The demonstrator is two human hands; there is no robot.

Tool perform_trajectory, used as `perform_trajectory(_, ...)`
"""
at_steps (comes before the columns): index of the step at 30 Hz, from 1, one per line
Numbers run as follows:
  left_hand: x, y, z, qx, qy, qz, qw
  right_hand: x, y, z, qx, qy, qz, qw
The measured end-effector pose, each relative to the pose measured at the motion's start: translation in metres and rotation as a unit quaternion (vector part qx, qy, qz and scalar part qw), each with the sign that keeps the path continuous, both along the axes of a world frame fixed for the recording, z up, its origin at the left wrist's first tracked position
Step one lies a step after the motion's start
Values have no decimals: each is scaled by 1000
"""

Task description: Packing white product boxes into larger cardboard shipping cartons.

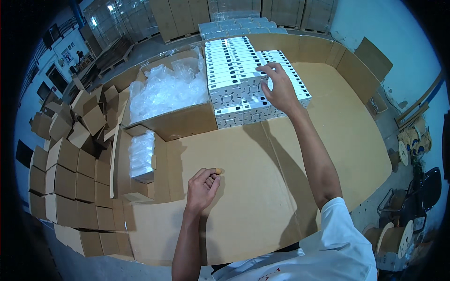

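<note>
White boxes with dark markings stand in stacked rows (226, 93) at the far middle of the table. My right hand (282, 89) is over their right side, thumb and fingers apart, at the corner of the taller rows; whether it touches a box I cannot tell. My left hand (201, 189) hovers above the bare cardboard tabletop (243, 196), fingers curled in with nothing visible in them. An orange cover (219, 171) sits on one of its fingertips. Left of it, an open carton (161, 164) holds a stack of items in clear plastic wrap (142, 157).
A large carton (173, 124) full of clear plastic bags (168, 84) stands at the far left. Open brown boxes (65, 187) are piled beyond the table's left edge. A cardboard wall (318, 50) borders the far side. Cable reels (393, 239) and a black chair (424, 192) stand to the right.
</note>
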State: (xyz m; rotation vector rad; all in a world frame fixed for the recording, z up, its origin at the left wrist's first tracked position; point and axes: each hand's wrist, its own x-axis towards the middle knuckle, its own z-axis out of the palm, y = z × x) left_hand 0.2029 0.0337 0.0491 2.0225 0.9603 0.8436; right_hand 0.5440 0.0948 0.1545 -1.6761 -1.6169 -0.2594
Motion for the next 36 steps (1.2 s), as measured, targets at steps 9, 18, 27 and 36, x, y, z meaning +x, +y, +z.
perform_trajectory(9,-9,-3,-5,-20,-11,-5,1000,-18,-8,-14,12,-31,-37,999)
perform_trajectory(18,-15,-12,-3,0,-8,-10,1000,-27,-27,-15,11,-77,-23,997)
perform_trajectory(27,-24,-20,-9,-15,-8,-5,1000,-37,-46,-7,-2,-38,-16,999)
perform_trajectory(36,-37,-1,-34,-163,-98,0,982,-100,-82,-37,16,111,72,991)
